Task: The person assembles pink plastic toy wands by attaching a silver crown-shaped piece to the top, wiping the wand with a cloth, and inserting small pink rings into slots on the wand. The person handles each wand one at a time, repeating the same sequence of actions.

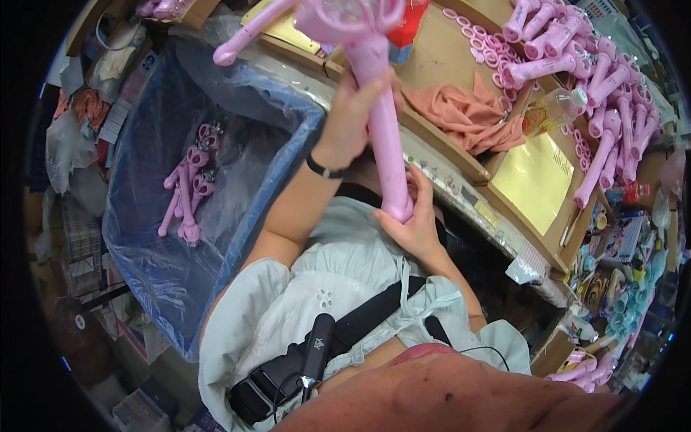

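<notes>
A large pink plastic wand [389, 155] stands in front of my body, its thick shaft widening to a ringed, clear-centred head that the top edge of the view cuts off. My left hand [353, 115] is wrapped round the shaft just below the head. Lower down, my right hand [417, 219] holds the shaft's rounded bottom end between thumb and fingers. From beside the head a second pink stick [248, 36] slants to the left; whether it is joined to the wand I cannot tell.
On my left, a blue plastic-lined bin [137, 209] holds several pink wands [188, 191]. The bench at right bears loose pink rings [484, 47], an orange cloth [468, 115], a clear bottle [551, 111], yellow paper [533, 180] and a heap of pink shafts [612, 79].
</notes>
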